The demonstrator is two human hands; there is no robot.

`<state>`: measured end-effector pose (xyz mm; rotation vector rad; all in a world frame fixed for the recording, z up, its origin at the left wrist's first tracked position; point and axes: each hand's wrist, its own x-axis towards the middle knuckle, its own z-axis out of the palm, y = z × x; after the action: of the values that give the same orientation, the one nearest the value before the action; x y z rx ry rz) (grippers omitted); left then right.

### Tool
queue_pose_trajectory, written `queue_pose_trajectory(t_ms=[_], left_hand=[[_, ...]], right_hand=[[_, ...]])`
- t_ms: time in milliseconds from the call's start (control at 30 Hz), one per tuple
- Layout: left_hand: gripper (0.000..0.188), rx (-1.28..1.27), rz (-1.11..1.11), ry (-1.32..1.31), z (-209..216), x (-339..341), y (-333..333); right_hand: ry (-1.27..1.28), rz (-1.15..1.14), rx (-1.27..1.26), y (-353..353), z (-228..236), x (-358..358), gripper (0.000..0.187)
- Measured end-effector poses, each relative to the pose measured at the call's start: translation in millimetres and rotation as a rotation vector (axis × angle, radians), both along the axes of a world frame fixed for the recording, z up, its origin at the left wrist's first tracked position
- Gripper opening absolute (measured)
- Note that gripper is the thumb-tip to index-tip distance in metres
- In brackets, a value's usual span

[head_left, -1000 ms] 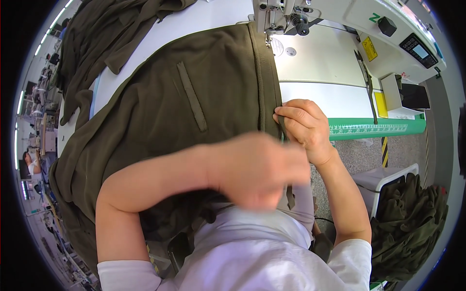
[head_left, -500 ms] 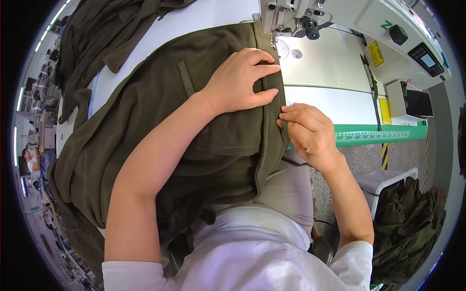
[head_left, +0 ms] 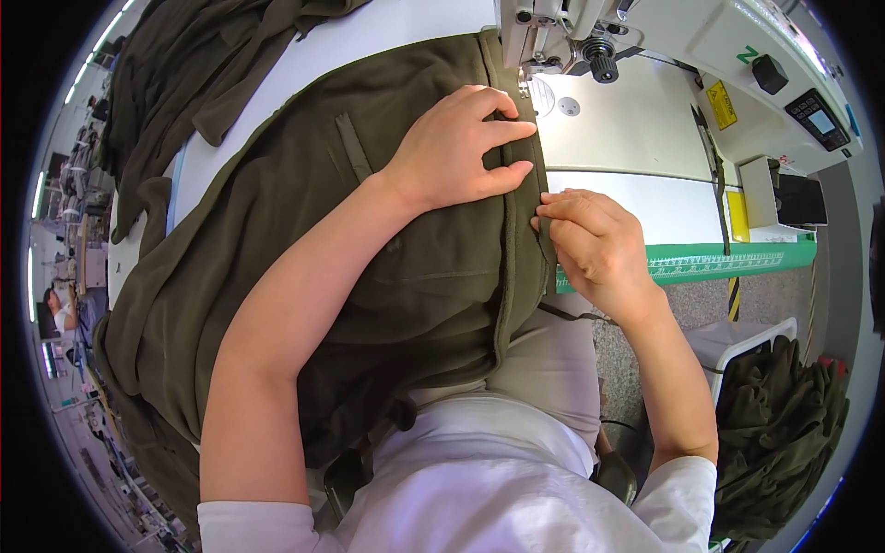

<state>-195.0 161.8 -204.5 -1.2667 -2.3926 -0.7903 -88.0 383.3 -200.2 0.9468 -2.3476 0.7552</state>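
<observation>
A dark olive fleece garment (head_left: 277, 184) spreads over the table and down onto my lap. It has a slit-like pocket opening (head_left: 353, 147) and a narrow band (head_left: 522, 230) along its right edge. My left hand (head_left: 461, 147) lies on the fleece, fingers apart, with the fingertips at that band. Closer to me, my right hand (head_left: 595, 240) pinches the band's outer edge between thumb and fingers. The far end of the band runs up to the presser foot (head_left: 525, 85) of a white sewing machine (head_left: 673, 28).
More olive fabric (head_left: 212, 83) is heaped at the far left. A green ruler strip (head_left: 719, 261) edges the table at right, below a small white box (head_left: 763, 189). A thin dark strip (head_left: 719, 184) hangs nearby. At lower right, a white bin (head_left: 737, 336) stands by piled olive cloth (head_left: 784, 433).
The garment and both hands have slid slightly away from me, toward the machine. My right hand still pinches the edge. The whole view has shifted a little.
</observation>
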Motion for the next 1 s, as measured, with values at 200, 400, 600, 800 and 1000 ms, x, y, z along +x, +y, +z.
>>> queue_pose_trajectory(t_ms=[200, 400, 600, 800, 1000], left_hand=[[0.035, 0.019, 0.018, 0.05, -3, -9, 2], [0.023, 0.058, -0.001, 0.042, -4, -15, 2], [0.019, 0.072, 0.022, 0.031, -6, -27, 2], [0.022, 0.026, 0.014, 0.035, 1, -29, 1], [0.025, -0.067, -0.275, 0.138, 22, -2, 12]], right_hand=[[-0.008, -0.033, 0.015, -1, 0, -6, 0.016], [-0.022, -0.042, 0.031, -1, 1, -10, 0.016], [-0.03, -0.063, 0.026, -4, 5, -18, 0.018], [0.006, -0.06, -0.004, -3, 3, 3, 0.027], [0.097, -0.011, -0.029, 0, -11, 10, 0.028]])
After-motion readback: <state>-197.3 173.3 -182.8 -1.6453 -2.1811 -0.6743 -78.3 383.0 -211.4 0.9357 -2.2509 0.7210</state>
